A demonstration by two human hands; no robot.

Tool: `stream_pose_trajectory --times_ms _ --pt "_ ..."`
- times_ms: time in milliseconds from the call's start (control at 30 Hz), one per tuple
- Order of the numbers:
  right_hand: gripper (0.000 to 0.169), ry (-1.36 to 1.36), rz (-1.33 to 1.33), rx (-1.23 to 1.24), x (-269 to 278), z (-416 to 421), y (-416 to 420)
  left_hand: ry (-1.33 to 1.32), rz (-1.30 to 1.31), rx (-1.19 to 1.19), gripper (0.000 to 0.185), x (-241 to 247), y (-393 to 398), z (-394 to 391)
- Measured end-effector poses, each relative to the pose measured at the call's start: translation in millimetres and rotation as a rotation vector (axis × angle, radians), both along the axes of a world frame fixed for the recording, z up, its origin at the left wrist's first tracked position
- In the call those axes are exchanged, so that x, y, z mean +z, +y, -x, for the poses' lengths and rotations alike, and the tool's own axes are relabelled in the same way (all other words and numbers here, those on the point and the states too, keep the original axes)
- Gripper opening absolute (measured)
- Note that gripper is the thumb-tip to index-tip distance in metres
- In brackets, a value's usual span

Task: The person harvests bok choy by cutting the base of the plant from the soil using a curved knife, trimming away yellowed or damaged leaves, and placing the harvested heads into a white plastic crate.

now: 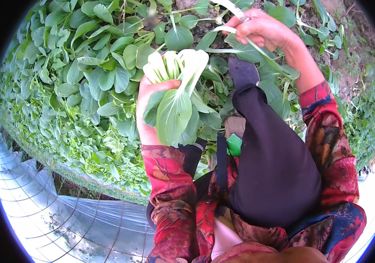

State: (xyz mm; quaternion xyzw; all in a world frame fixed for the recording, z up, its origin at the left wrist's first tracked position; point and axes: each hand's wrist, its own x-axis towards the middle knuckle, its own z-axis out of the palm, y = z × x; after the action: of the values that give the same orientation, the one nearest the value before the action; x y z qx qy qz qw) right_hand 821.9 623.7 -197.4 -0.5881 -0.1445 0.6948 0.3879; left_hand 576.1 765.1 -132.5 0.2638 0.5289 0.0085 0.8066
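Observation:
My left hand (pixel 151 98) grips a bunch of bok choy (pixel 174 98), its pale stalk ends pointing up and its broad green leaves hanging down over my wrist. At the upper right, my right hand (pixel 256 28) has its fingers closed around a loose bok choy leaf (pixel 263 52), whose pale stalk curves to the left of the fingers. A white, curved, strip-like thing (pixel 230 8) with a metallic-looking end also meets the fingers of this hand; what it is cannot be told. Below and between the hands lie more leaves (pixel 220 65) on the ground.
Dense leafy greens (pixel 102 75) fill the left side. My dark shoe (pixel 243 70) stands among leaves below my right hand. A green object (pixel 234 144) and a brownish block (pixel 235 126) lie beside my leg. Plastic sheeting on a frame (pixel 85 223) curves along the lower left.

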Motion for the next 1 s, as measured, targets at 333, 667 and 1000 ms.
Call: stream_pose_trajectory --times_ms 333,667,1000 --pt "0.033 -0.146 -0.047 -0.151 12 54 16 -0.081 -0.023 0.22 0.035 -47 -43 21" --pt "0.04 0.203 0.012 -0.256 -9 43 9 -0.087 -0.089 0.006 0.034 -52 -17 12" --pt "0.029 0.15 -0.003 -0.06 -3 60 25 -0.175 0.054 -0.075 0.049 -25 -23 -24"
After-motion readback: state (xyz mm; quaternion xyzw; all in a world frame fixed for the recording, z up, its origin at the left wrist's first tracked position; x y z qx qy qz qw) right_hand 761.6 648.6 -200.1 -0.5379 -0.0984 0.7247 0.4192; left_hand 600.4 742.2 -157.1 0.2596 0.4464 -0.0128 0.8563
